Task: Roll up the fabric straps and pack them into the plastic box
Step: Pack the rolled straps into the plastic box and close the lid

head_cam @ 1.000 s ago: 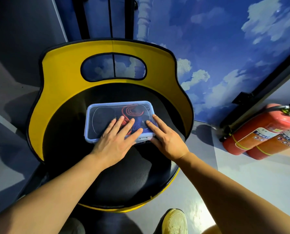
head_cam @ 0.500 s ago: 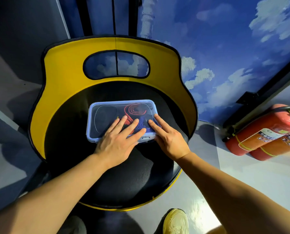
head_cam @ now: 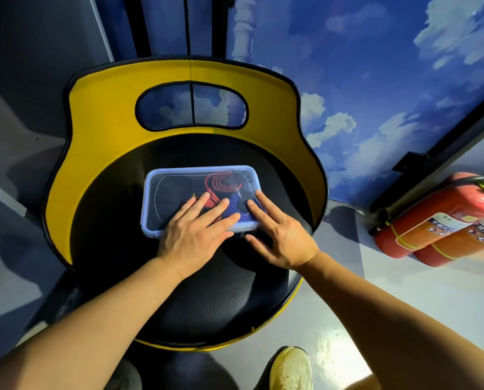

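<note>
A: Where's the box [head_cam: 198, 200]?
B: Frame center, on the chair seat [head_cam: 207, 291]. Rolled straps [head_cam: 223, 185] inside, lid on.
A: Hands?
B: Left hand [head_cam: 193, 237] and right hand [head_cam: 281, 235] flat on the lid, fingers straight, gripping nothing. Probably pressing it down to seat the seal.

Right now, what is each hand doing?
Left hand: open, fingers flat on the box lid.
Right hand: open, fingers straight on the lid's right edge.

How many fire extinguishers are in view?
2, lying side by side on the floor at the right: one nearer the wall, one in front of it. Both run off-frame.
</note>
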Available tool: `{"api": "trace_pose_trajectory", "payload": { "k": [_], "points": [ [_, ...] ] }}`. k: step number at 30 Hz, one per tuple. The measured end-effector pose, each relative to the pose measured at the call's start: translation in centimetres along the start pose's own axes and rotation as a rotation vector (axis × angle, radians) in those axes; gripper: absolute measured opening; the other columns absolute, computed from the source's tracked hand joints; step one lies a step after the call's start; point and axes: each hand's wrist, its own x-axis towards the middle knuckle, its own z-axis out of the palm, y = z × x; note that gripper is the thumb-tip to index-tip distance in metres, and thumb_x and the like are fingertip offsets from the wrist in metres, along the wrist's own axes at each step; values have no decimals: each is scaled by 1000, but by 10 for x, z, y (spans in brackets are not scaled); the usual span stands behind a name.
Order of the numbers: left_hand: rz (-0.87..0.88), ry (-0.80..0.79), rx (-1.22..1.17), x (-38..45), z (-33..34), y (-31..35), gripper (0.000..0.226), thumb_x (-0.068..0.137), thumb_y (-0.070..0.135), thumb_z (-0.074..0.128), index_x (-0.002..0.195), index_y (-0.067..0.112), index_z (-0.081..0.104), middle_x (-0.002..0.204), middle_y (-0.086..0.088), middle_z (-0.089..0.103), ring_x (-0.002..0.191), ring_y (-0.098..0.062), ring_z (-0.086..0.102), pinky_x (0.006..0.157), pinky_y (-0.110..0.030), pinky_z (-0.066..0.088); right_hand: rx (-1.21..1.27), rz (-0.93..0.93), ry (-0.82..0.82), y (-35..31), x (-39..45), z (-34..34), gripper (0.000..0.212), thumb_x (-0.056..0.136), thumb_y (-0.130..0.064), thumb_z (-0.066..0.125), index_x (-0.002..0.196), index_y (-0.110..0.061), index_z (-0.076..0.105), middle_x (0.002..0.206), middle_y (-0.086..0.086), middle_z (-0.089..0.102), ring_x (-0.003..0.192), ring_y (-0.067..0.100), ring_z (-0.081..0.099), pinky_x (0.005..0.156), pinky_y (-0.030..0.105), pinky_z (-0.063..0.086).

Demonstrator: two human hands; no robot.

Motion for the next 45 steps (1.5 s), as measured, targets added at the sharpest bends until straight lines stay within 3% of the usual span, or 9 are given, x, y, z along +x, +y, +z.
{"api": "trace_pose_trajectory", "payload": {
  "k": [7,15,21,25,31,35,37,39,45],
  "points": [
    [-63,-35,-34,1,0,2,44,97,48,53,136,31,62,143,1,58,134,-36,52,113,-51,38,-62,50,24,-4,5,5,61,100,-46,49,150,-11,45,158,18,37,96,40,71,76,46,62],
    [-60,60,15,3,10,5,41,96,49,55,128,27,69,134,0,65,125,-39,59,107,-53,45,-52,61,85,-8,3,11,56,99,-37,51,147,-9,47,154,23,40,97,41,71,75,46,62],
    [-59,120,2,6,12,8,38,95,45,58,123,23,73,129,-2,68,120,-41,62,103,-55,48,-60,81,118,-9,3,15,61,92,-21,71,146,-8,47,152,24,43,90,42,72,69,45,63],
    [-62,89,-19,4,11,6,42,96,48,55,127,24,70,134,-1,65,124,-39,60,106,-54,46,-56,84,131,-11,2,15,56,96,-32,63,146,-8,49,153,20,43,97,37,71,77,42,62],
    [-36,-160,-145,-5,-17,-17,55,94,47,45,143,23,55,152,1,49,145,-25,39,118,-50,32,16,168,161,-17,7,6,64,92,-52,65,141,-12,55,155,15,40,137,28,47,109,32,43],
    [-218,-287,-114,-32,-47,-60,70,88,70,39,149,36,43,160,1,35,151,-25,25,122,-49,21,121,281,48,-25,15,1,72,84,-67,64,140,-26,46,160,6,32,146,20,34,112,37,44],
    [-396,-339,-187,-44,-60,-71,78,85,78,46,153,41,35,167,-3,18,154,-25,11,122,-47,18,115,323,18,-29,20,2,79,81,-71,64,145,-30,42,165,5,20,145,22,38,111,36,44],
    [-597,-394,-285,-50,-66,-68,85,82,71,59,155,45,25,169,-4,5,154,-26,9,120,-46,22,105,392,-14,-33,24,2,88,78,-71,67,152,-31,38,168,8,10,145,25,37,111,34,39],
    [-745,-213,-495,-58,-54,-49,89,82,57,66,158,30,27,163,-3,30,145,-27,37,114,-43,38,263,510,22,-41,29,6,99,69,-59,81,152,-23,42,154,4,37,136,19,47,107,17,32]
  ]
}}
